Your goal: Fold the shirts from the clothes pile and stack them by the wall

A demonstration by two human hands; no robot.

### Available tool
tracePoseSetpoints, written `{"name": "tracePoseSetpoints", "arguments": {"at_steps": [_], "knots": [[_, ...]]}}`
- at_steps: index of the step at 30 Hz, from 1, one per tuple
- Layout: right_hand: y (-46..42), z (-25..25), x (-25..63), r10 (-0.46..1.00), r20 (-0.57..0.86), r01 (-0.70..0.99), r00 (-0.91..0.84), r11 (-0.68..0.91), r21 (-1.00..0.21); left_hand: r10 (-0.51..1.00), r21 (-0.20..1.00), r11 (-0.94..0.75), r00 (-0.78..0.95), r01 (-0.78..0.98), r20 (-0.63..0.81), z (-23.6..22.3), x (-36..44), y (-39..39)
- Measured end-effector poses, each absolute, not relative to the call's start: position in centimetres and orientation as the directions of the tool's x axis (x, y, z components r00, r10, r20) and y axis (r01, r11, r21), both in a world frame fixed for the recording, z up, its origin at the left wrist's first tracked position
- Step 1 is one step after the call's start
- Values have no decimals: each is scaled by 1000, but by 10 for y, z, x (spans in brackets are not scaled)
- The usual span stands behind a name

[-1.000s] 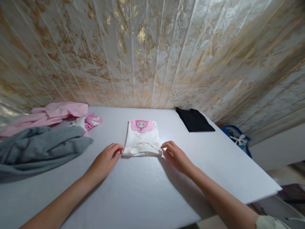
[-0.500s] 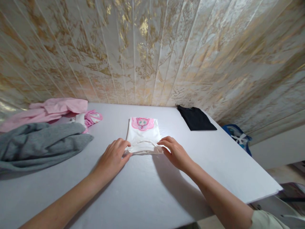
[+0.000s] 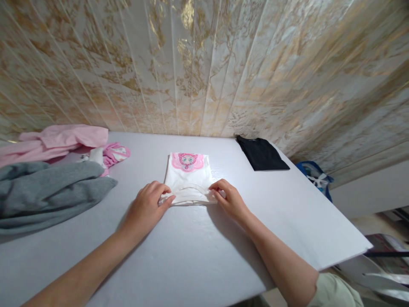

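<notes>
A white T-shirt (image 3: 187, 181), folded into a small rectangle, lies flat in the middle of the table. A pink print with a cartoon face shows at its far end, and the neckline faces me. My left hand (image 3: 149, 204) pinches the near left corner between thumb and fingers. At the near right corner, my right hand (image 3: 230, 198) has its fingertips closed on the cloth by the collar.
On the left of the white table (image 3: 179, 256) lie a grey garment (image 3: 54, 192), a pink garment (image 3: 67, 138) and a crumpled pink-and-white one (image 3: 115, 154). A folded black garment (image 3: 262, 154) rests at the back right. Beyond the right edge is a blue bag (image 3: 315, 177).
My left hand has moved from beside the shirt's left corner onto it, gripping it. My right hand has shifted slightly inward onto the right corner. The view has tilted a little.
</notes>
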State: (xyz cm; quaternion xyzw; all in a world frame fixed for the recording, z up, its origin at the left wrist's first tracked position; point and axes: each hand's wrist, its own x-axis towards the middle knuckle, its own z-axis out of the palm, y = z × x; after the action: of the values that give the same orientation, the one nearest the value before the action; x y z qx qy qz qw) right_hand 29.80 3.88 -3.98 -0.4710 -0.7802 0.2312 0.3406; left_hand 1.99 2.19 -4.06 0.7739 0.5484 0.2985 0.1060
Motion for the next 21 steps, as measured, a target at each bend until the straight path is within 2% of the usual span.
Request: {"name": "tracePoseSetpoints", "arguments": {"at_steps": [4, 8, 12, 17, 21], "knots": [[39, -34, 300, 878, 325, 555, -351, 475, -683, 823, 371, -540, 381, 755, 421, -39, 25, 20], [34, -35, 292, 829, 254, 625, -498, 547, -558, 742, 247, -648, 524, 721, 417, -40, 35, 16], [34, -45, 282, 824, 280, 691, -493, 566, -450, 719, 151, -669, 583, 728, 378, -39, 47, 14], [40, -51, 278, 874, 291, 675, -389, 485, -556, 740, 74, -640, 588, 764, 327, -39, 58, 16], [42, -49, 277, 893, 293, 625, -341, 448, -639, 737, 55, -635, 584, 770, 340, -43, 64, 16]]}}
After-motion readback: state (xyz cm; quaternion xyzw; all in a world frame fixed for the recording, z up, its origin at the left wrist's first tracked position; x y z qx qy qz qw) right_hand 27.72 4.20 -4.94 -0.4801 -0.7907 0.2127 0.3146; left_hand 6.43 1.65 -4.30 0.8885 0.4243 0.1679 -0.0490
